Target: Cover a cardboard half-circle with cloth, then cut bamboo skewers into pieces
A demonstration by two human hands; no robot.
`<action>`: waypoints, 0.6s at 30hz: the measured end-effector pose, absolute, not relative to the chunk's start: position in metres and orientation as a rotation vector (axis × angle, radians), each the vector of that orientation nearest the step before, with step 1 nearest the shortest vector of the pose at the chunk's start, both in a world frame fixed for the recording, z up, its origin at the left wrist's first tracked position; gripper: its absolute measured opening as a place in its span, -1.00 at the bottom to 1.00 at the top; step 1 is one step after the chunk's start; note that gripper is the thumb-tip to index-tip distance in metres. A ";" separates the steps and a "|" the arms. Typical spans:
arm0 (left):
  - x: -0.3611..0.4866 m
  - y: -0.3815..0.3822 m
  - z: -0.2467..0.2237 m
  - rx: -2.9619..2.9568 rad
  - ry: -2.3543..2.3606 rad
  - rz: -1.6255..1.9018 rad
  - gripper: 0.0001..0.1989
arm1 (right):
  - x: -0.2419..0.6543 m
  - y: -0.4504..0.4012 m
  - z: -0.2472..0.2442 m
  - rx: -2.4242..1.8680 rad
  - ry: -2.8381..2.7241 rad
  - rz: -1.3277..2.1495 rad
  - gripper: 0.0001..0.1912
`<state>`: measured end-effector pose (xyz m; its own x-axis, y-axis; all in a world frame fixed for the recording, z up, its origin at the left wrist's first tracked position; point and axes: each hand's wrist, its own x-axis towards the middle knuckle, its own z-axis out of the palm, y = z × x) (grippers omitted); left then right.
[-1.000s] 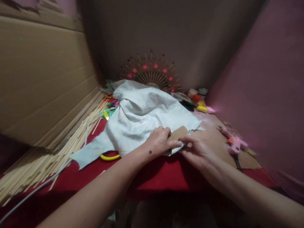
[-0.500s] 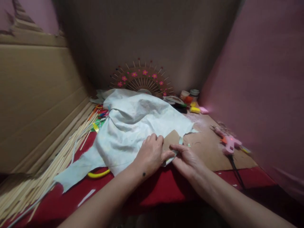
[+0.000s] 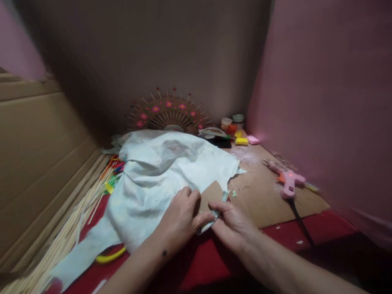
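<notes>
Between my hands is a small piece of brown cardboard [image 3: 211, 195] with a strip of pale patterned fabric [image 3: 224, 197] along its edge. My left hand [image 3: 183, 210] grips the cardboard from the left, its thumb pressing on the lower edge. From the right, my right hand [image 3: 231, 222] pinches the fabric-covered edge between thumb and fingers. The undersides of both hands are hidden. A large, crumpled pale blue cloth [image 3: 153, 179] lies just beyond and to the left of my hands.
A pink glue gun [image 3: 289, 181] rests on a cardboard sheet [image 3: 260, 204] at right, its black cord running forward. Thin wooden sticks [image 3: 73, 216] lie at left, near a yellow handle [image 3: 110, 256]. A flower-decorated fan [image 3: 168, 110] and small jars [image 3: 238, 119] stand at the back.
The view has shifted, so the scene sits lower and further left. Both hands still hold the cardboard piece with almost the same grip.
</notes>
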<state>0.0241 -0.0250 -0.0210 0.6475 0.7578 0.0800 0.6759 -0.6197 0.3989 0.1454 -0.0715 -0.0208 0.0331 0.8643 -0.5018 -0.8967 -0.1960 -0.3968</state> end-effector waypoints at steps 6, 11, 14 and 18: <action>0.023 -0.030 -0.018 2.484 1.163 0.336 -0.73 | 0.144 -0.073 -0.025 -0.663 0.060 1.575 -0.72; 0.026 -0.033 -0.009 2.443 1.205 0.269 -0.75 | 0.143 -0.073 -0.027 -0.632 0.088 1.532 -0.68; 0.022 -0.031 0.001 2.359 1.140 0.209 -0.72 | 0.144 -0.074 -0.027 -0.660 0.100 1.524 -0.63; 0.000 -0.023 0.012 2.198 1.208 0.367 -0.65 | 0.147 -0.075 -0.024 -0.690 0.121 1.558 -0.55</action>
<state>-0.0003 -0.0233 0.0120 0.5483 0.8352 -0.0426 0.6700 -0.4082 0.6201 0.1474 -0.0749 -0.0238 0.0487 0.8708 -0.4893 -0.9359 -0.1313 -0.3269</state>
